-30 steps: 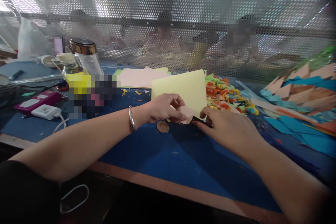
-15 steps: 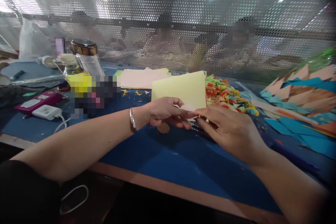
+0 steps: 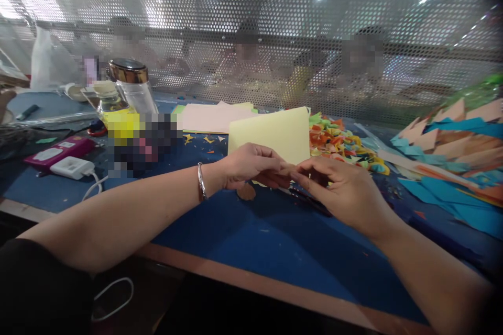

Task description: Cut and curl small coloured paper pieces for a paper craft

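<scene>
Left hand (image 3: 247, 165), right hand (image 3: 341, 191), both pinching 1 seemingly pink piece (image 3: 290, 169), yellow sheet (image 3: 271, 131) behind

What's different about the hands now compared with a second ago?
The right hand lifted off the blue table and curled its fingers onto the small pink paper piece held by the left hand; both now pinch it, fingertips covering it. The left hand barely shifted. The yellow sheet, brown disc and thin dark tool stayed put.

sheet (image 3: 275, 133) pale yel; table (image 3: 243, 235) blue; scrap pile (image 3: 341, 141) multicol, orange/grn/yel; bangle (image 3: 201, 182) silver; jar lid (image 3: 128, 70) gold.
</scene>
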`<action>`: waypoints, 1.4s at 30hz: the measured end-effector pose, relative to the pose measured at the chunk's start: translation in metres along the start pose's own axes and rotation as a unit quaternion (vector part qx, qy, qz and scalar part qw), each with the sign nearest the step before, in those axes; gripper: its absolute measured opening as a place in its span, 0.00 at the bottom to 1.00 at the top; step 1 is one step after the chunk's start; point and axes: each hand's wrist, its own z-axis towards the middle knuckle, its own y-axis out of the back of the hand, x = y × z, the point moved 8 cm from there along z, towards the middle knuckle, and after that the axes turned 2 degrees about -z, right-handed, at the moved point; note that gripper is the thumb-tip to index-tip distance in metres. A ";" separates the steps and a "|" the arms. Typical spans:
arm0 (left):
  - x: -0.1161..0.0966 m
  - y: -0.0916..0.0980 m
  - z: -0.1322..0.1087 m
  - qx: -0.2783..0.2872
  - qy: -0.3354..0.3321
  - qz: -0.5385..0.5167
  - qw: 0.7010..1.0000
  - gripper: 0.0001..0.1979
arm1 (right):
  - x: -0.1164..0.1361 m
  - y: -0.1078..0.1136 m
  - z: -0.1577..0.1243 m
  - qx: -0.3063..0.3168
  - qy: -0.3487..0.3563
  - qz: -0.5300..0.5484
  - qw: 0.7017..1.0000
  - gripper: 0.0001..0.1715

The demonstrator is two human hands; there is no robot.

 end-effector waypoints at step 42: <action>-0.019 -0.003 -0.005 -0.011 -0.119 0.086 0.989 0.06 | -0.013 -0.005 0.005 0.025 -0.116 0.131 0.984 0.34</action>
